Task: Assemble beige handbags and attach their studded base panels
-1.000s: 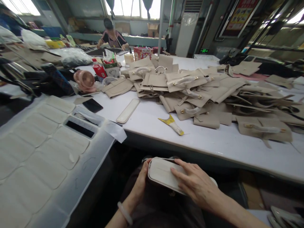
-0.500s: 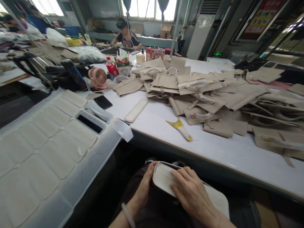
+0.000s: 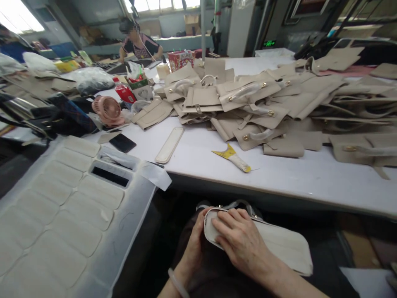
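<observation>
A handbag (image 3: pixel 254 215) lies bottom up across my lap, a handle showing at its far side. Its bottom carries a long off-white base panel (image 3: pixel 283 244) with rounded corners. My left hand (image 3: pixel 194 244) is closed around the bag's left end, thumb along the rim. Over the left part of the panel, my right hand (image 3: pixel 242 240) lies palm down, fingers spread and slightly bent, fingertips pressing on the surface. The right hand covers part of the panel, and the bag's underside is hidden.
A pile of beige bag pieces (image 3: pixel 248 97) covers the table's far side. Nearer lie a yellow-headed tool (image 3: pixel 231 157), a long base plate (image 3: pixel 170 145) and a phone (image 3: pixel 123 142). At left, pale panels (image 3: pixel 62 186) lie in rows. A pink fan (image 3: pixel 108 109) and a co-worker (image 3: pixel 139 45) are beyond.
My view has swung slightly right and down. The right hand has slid toward the panel's left end, its fingertips nearer the rim. The left hand keeps its hold, and more of the handle shows.
</observation>
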A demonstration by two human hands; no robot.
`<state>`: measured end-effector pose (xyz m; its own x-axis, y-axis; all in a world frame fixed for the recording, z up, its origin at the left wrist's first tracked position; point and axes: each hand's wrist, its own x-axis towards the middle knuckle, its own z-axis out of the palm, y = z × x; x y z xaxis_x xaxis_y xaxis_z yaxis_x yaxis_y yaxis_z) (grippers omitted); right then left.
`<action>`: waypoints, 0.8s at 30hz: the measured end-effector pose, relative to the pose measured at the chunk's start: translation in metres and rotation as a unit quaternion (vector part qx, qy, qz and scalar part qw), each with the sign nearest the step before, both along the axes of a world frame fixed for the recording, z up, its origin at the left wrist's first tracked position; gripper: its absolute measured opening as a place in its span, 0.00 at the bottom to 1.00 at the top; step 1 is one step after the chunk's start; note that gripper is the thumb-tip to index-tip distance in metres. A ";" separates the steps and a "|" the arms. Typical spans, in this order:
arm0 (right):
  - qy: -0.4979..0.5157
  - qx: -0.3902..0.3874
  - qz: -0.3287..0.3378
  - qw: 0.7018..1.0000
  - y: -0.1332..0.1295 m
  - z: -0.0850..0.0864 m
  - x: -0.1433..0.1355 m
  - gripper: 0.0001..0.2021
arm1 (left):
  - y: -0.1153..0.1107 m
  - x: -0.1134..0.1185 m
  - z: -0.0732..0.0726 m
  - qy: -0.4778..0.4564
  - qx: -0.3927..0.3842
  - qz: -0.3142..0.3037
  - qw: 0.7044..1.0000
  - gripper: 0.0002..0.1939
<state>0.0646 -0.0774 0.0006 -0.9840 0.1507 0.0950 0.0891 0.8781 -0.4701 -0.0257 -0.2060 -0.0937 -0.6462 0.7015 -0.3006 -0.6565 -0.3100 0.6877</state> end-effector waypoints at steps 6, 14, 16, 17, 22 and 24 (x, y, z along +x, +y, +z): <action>0.004 -0.023 -0.027 0.999 -0.003 0.000 0.001 0.10 | -0.003 -0.009 -0.004 0.023 -0.029 -0.040 0.998 0.20; 0.033 -0.063 -0.076 0.995 -0.008 -0.007 0.006 0.14 | -0.006 -0.042 0.018 0.037 -0.078 -0.201 0.976 0.23; 0.043 -0.067 -0.086 0.993 -0.010 -0.010 0.007 0.15 | -0.007 -0.047 0.019 0.035 -0.095 -0.224 0.969 0.23; 0.049 -0.068 -0.091 0.992 -0.011 -0.011 0.007 0.16 | -0.008 -0.047 0.019 0.032 -0.101 -0.231 0.967 0.22; 0.068 -0.078 -0.105 0.989 -0.012 -0.014 0.007 0.17 | -0.009 -0.044 0.019 0.021 -0.096 -0.236 0.967 0.20; 0.068 -0.084 -0.107 0.988 -0.012 -0.014 0.007 0.18 | -0.008 -0.044 0.021 0.017 -0.096 -0.241 0.966 0.20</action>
<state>0.0717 -0.0894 -0.0133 -0.9076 0.3789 0.1809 0.1901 0.7551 -0.6274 -0.0696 -0.2139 -0.0727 -0.2702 0.8569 -0.4390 -0.6689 0.1609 0.7258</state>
